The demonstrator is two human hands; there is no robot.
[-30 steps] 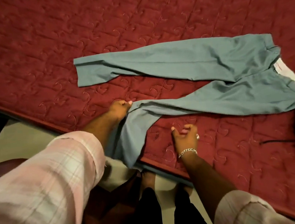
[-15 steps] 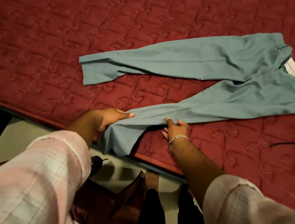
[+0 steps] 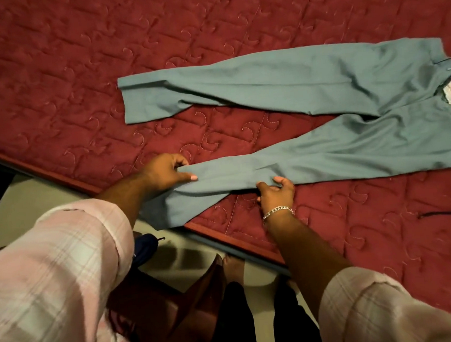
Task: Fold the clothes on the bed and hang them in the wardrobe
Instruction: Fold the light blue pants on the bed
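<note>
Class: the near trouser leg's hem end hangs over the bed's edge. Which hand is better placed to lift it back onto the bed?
Probably the left hand: it grips the near leg of the trousers close to the overhanging hem. The right hand holds the same leg farther toward the knee.

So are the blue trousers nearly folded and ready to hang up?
Not nearly. Done: the blue trousers are spread out on the red bed cover. In hand: the left hand and right hand both grip the nearer leg, whose end hangs over the bed's edge. Left: no fold has been made yet, the legs lie apart, and no wardrobe or hanger is in view.
</note>
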